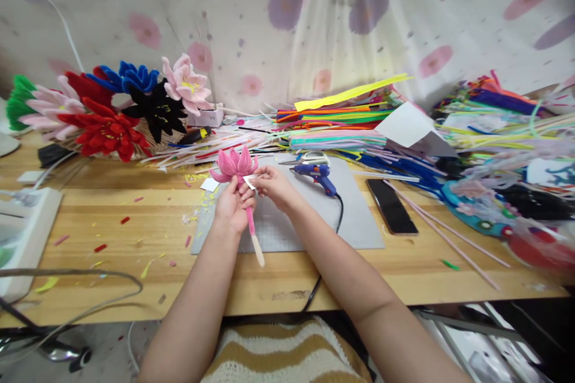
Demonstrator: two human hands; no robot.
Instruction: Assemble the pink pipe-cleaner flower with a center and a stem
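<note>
A pink pipe-cleaner flower [234, 163] stands upright over the grey mat, its pink stem ending in a pale, bare tip near the front edge. My left hand [232, 206] is closed around the stem just beneath the petals. Close beside it, my right hand [272, 185] pinches a small white piece of paper [250, 181] against the flower's base. Another white paper square [209, 184] lies to the left of the flower. A blue glue gun [317, 175] rests on the mat to the right, with scissors [312, 159] just behind it.
The grey cutting mat [359, 230] lies on a wooden table [171, 293] strewn with scraps. A phone [392, 206] and pink pipe cleaners [449, 236] are on the right. Bundled pipe cleaners [336, 137] line the back. Finished flowers [112, 131] fill the back left, above a power strip [33, 239].
</note>
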